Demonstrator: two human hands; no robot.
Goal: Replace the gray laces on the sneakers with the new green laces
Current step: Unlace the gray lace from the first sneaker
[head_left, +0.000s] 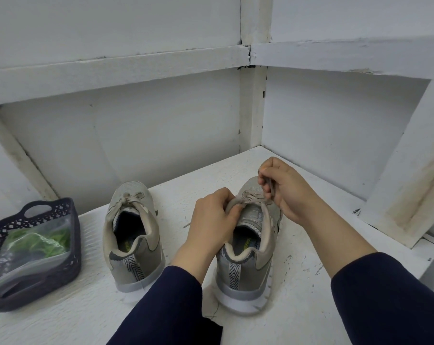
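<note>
Two grey sneakers stand heel-toward-me on a white surface. The left sneaker [133,232] has its gray lace tied in a bow. On the right sneaker [248,247], my left hand [211,217] grips the upper edge by the tongue. My right hand [283,188] pinches the gray lace [269,185] and holds it up above the eyelets. A loose lace end [187,224] lies on the surface left of that shoe. The green laces [40,241] sit in a clear bag inside the basket.
A dark perforated plastic basket [69,265] stands at the left, beside the left sneaker. White walls and wooden framing [252,108] close off the back and right. The painted white surface [310,295] is chipped near my right arm.
</note>
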